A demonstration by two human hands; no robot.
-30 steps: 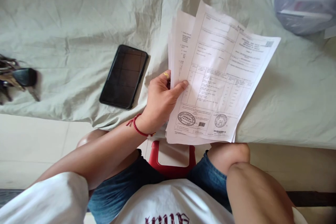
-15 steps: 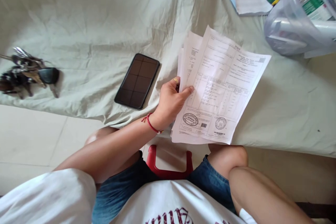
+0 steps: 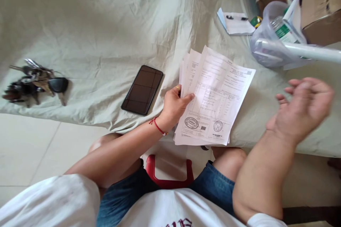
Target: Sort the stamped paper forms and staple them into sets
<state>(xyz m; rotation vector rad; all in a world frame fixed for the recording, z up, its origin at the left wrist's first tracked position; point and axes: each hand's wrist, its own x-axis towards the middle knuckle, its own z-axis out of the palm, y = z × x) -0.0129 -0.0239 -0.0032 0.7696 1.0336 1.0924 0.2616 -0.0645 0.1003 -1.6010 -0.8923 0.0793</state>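
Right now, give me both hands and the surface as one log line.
left hand: gripping papers | right hand: loosely curled, apart from papers | cloth: phone left of papers, keys farther left

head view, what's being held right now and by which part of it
The left hand holds the stack of papers by its left edge, thumb on top. The right hand is blurred; nothing shows in it.

Indoor room, home or informal office, which cannot be told: creased pale green cloth covering (image 3: 87, 25); cream square floor tiles (image 3: 22, 149); red plastic seat (image 3: 170, 183); brown cardboard box (image 3: 319, 9); translucent plastic bin (image 3: 261, 52); white printed paper forms (image 3: 213, 111), black-stamped.
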